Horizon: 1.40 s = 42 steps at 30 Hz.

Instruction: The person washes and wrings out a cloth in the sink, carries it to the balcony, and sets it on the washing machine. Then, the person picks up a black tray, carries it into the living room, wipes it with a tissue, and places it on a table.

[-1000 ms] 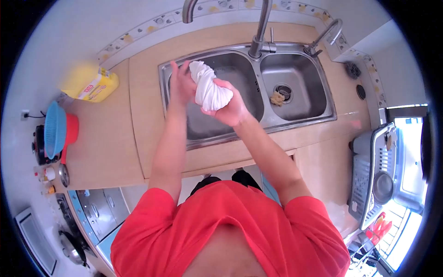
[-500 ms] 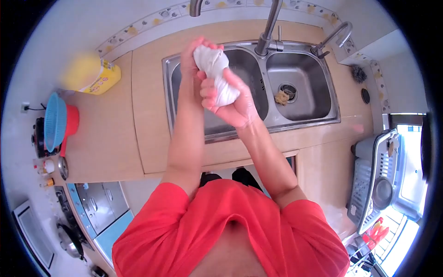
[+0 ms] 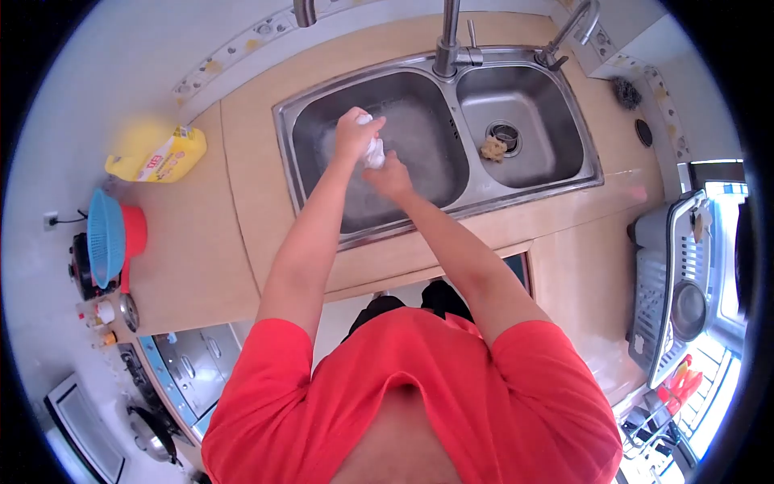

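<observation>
A bunched white cloth (image 3: 373,152) is gripped between both hands over the large left basin of the steel sink (image 3: 318,90). My left hand (image 3: 355,133) closes round its upper end, thumb reaching across the top. Lower down, my right hand (image 3: 390,176) is closed on the other end of the cloth. Cloudy, soapy-looking water seems to lie in the basin below.
A tan scrubber (image 3: 493,148) lies by the drain in the right basin. Behind stand a tall faucet (image 3: 448,40) and a smaller curved tap (image 3: 576,28). A yellow bottle (image 3: 173,157) and blue basket (image 3: 105,238) are left; a dish rack (image 3: 653,282) is right.
Both hands have lowered the cloth from up close down into the left basin. The cloth looks more tightly bunched, and the camera view has shifted slightly.
</observation>
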Motion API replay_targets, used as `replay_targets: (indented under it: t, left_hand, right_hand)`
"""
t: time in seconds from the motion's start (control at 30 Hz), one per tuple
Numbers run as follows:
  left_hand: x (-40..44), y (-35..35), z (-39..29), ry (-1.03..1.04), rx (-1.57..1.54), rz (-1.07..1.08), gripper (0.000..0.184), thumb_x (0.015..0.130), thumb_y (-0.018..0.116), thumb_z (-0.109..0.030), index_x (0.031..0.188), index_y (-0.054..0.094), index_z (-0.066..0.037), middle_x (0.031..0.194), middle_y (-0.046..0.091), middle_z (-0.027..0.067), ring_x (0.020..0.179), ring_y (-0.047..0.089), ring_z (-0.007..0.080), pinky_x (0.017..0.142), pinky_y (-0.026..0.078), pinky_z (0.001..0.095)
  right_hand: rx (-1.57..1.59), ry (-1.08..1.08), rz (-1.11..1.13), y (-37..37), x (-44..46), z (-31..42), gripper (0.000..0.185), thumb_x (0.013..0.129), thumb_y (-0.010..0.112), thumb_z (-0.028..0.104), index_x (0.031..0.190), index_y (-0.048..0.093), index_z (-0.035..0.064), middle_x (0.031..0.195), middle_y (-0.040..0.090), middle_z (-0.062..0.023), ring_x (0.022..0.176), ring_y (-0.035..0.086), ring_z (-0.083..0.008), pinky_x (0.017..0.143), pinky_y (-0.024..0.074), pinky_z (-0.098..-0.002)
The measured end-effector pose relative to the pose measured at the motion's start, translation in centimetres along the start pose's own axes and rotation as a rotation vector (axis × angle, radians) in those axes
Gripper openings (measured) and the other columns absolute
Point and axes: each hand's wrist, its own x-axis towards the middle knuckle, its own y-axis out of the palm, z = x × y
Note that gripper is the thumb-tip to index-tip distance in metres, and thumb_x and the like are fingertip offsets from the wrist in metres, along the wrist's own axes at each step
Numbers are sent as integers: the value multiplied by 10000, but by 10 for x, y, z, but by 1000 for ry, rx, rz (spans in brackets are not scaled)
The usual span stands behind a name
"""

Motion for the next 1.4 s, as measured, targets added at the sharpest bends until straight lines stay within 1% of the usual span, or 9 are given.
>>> replay_targets:
  t: [0.17,0.27,0.4,0.5,0.6,0.77,0.83,1.0,1.4]
  left_hand:
    - [-13,-31,-30,76,-621,-43,188,814,646,-195,839,519,-59,697,553,59,621,573,168,629,491,342]
    - [-25,-43,-48,244,-743,24,132,825,611,-136,829,507,-54,707,541,62,686,569,171,750,486,365]
    - [-48,-40,-60,310,-941,125,109,821,597,-117,840,511,-52,700,538,64,707,565,194,784,487,406]
    - [-43,-49,-47,117,-1271,4,127,841,568,-140,892,526,-32,651,522,54,753,588,231,783,489,453]
    - [-40,-57,-53,-155,-1363,-81,132,843,554,-123,918,548,-15,643,533,56,790,600,257,789,495,445]
    - [-25,-68,-30,-10,-1184,329,303,832,501,-149,1075,551,23,964,622,101,887,617,216,776,504,330]
    - [-26,-79,-43,186,-701,443,319,827,501,-148,1097,547,14,871,610,58,807,603,175,714,492,294]
    - [-19,-72,-98,-468,-734,693,321,830,506,-112,1124,527,15,596,412,-54,556,447,74,539,403,239]
    - [12,-12,-27,-336,25,845,274,780,523,-68,1038,556,18,497,463,4,416,453,105,453,416,278]
  right_hand:
    - [524,31,106,-28,-26,14,742,692,688,473,1180,403,-9,1131,554,-211,1064,539,-361,812,468,-476]
    - [1392,475,465,-44,-34,25,621,777,657,417,1184,437,4,1149,533,-137,1049,531,-299,776,477,-456]
    - [1676,226,246,-46,-28,58,421,779,679,220,1087,492,1,1004,569,-96,874,578,-229,736,484,-362]
    - [1374,-12,-232,-54,-27,89,313,717,699,70,969,525,3,891,590,-82,774,586,-184,697,488,-313]
    - [771,-585,-430,-55,-27,120,203,611,682,11,787,591,54,810,600,-65,725,587,-174,650,486,-308]
    - [111,-1220,-347,-68,-54,158,200,570,642,7,757,603,65,787,590,-80,714,588,-268,610,480,-339]
    - [-13,-1371,-322,-63,-55,157,161,571,618,32,724,593,76,772,578,-66,722,589,-258,576,466,-372]
    - [-283,-1585,-161,-54,-61,143,91,556,597,77,644,576,83,726,533,-42,702,562,-208,516,469,-329]
    - [-835,-1664,-14,8,-17,58,148,589,594,202,597,662,71,777,616,-70,717,600,-229,610,486,-366]
